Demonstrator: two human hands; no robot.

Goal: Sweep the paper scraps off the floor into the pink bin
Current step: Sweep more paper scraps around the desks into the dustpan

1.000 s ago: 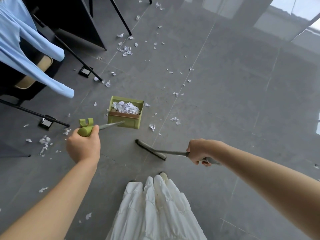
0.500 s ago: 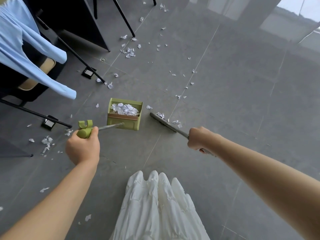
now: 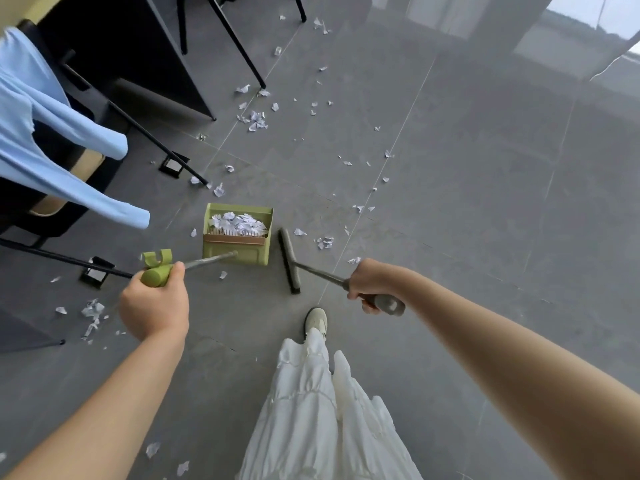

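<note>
The grey floor (image 3: 485, 237) lies wide open to the right; dark desk legs (image 3: 239, 43) and a chair (image 3: 52, 188) crowd the left. Paper scraps (image 3: 257, 120) scatter ahead. The green dustpan (image 3: 239, 249), full of scraps, sits just left of the broom head (image 3: 289, 259). The left hand (image 3: 154, 306) wraps the dustpan handle; the right hand (image 3: 372, 284) clenches the broom handle.

Bare forearms, no sleeves; long white tiered skirt (image 3: 311, 420), gathered ruffles; off-white shoe (image 3: 316, 319) at hem.
</note>
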